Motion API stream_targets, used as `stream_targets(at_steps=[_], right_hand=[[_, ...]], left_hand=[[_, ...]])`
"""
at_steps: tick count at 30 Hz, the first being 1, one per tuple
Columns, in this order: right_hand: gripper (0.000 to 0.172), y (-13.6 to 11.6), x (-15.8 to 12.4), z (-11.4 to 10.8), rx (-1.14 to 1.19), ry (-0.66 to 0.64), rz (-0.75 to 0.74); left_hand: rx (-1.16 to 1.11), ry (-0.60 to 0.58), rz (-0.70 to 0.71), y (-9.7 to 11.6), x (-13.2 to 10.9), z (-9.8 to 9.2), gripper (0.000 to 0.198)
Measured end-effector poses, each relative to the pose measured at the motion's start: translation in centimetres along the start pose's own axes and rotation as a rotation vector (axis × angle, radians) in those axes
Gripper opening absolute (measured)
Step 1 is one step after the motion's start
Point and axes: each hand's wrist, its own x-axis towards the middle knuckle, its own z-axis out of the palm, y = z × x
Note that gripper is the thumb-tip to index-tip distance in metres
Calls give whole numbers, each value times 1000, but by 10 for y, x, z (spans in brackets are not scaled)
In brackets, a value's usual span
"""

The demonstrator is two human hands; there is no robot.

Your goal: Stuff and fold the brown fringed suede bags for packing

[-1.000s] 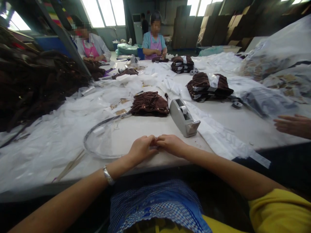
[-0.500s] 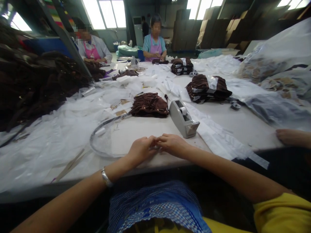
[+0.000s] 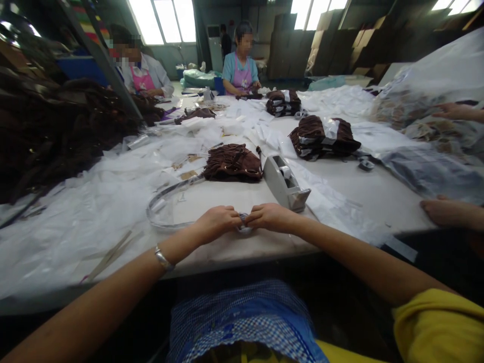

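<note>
My left hand (image 3: 222, 222) and my right hand (image 3: 266, 218) meet near the table's front edge, fingers pinched on a strap wrapped in pale film (image 3: 166, 190). Between the fingertips a short, curled piece of the strap shows. From there it loops left and back to a dark brown fringed bag (image 3: 234, 164), which lies flat on the table. Just beyond my right hand stands a grey tape dispenser (image 3: 285, 182) with a roll in it.
Clear plastic bags (image 3: 94, 222) cover the table's left side. Bundled brown bags (image 3: 325, 137) lie at back right. A heap of brown bags (image 3: 56, 131) rises at left. A co-worker's hand (image 3: 444, 210) rests at the right edge; two people work across the table.
My hands have drawn slightly apart and away from me, exposing the strap between them. The strap loop has shifted a little right. A second co-worker's hand has appeared at the right.
</note>
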Motion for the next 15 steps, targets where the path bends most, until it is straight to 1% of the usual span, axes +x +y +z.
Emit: stream_targets(at_steps=[2, 4, 5, 7, 8, 9, 12, 14, 15], right_hand=[[23, -9, 0, -1, -48, 28, 99], [27, -21, 0, 2, -42, 85, 242], [26, -26, -1, 4, -13, 112, 303], [19, -31, -2, 9, 68, 135, 370], [18, -31, -3, 11, 102, 132, 367], [19, -28, -5, 13, 123, 124, 335], [24, -14, -7, 13, 134, 88, 175], [24, -4, -7, 10, 139, 61, 87], [24, 1, -6, 8, 146, 45, 61]], left_hand=[[-80, 10, -140, 8, 7, 5, 12], [-164, 36, -316, 20, 12, 12, 16], [-201, 52, -393, 26, 13, 15, 20], [-255, 74, -484, 36, 12, 19, 21], [-276, 80, -500, 38, 9, 19, 19], [-282, 82, -478, 39, 6, 18, 20], [-219, 61, -255, 31, -6, 9, 32], [-153, 30, -115, 22, -12, 2, 29], [-124, 19, -82, 18, -13, 0, 25]])
